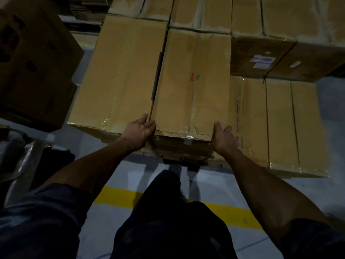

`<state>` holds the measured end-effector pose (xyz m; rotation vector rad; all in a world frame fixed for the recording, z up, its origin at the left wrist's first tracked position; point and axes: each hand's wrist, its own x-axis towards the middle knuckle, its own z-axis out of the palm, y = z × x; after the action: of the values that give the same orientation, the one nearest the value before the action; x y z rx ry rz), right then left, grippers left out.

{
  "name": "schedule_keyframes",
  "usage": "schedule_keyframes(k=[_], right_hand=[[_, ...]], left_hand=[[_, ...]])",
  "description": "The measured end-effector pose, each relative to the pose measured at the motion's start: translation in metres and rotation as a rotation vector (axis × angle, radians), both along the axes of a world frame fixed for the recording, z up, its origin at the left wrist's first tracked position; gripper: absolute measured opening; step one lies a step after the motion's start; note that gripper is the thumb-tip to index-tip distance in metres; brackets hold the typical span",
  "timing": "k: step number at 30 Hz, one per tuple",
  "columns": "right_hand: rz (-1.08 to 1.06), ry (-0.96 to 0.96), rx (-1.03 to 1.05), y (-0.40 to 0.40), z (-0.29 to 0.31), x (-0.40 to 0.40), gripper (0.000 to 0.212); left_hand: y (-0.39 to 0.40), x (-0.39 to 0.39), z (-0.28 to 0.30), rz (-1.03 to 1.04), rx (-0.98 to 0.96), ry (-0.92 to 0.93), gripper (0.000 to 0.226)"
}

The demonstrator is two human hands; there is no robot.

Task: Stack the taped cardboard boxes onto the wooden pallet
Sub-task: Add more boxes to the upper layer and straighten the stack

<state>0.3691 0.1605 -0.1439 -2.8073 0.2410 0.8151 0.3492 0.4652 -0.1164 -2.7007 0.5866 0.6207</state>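
Observation:
A long taped cardboard box (194, 85) lies on top of the stack in front of me, with a small red mark on its lid. My left hand (138, 130) rests flat at its near left corner, fingers lying over the seam with the neighbouring box (119, 71). My right hand (223, 137) is at the near right corner, fingers straight along the box's side. A lower layer of boxes (280, 124) sits to the right. Only a dark strip of the pallet (179, 162) shows under the stack's near edge.
More taped boxes (242, 14) fill the back, and two with white labels (261, 60) stand at the right. A dark printed carton (31, 58) stands at the left. A yellow floor line (119, 196) runs below. Plastic wrap (20, 159) lies at the left.

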Motion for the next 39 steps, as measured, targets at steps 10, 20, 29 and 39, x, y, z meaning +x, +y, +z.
schedule_keyframes(k=[10, 20, 29, 39], right_hand=[[0.025, -0.012, 0.022, -0.004, 0.0, -0.008, 0.093], [-0.041, 0.019, 0.105, -0.005, 0.003, 0.001, 0.091], [-0.838, -0.116, 0.741, -0.002, -0.01, -0.018, 0.091], [-1.259, -0.073, 0.992, 0.0, -0.026, -0.016, 0.015]], left_hand=[[0.008, 0.0, 0.0, -0.03, -0.108, -0.03, 0.064], [0.003, -0.001, -0.01, 0.027, -0.181, -0.066, 0.066], [-0.036, -0.01, -0.011, 0.347, -0.29, -0.147, 0.042], [-0.087, -0.056, -0.044, 1.37, -1.072, -0.105, 0.054]])
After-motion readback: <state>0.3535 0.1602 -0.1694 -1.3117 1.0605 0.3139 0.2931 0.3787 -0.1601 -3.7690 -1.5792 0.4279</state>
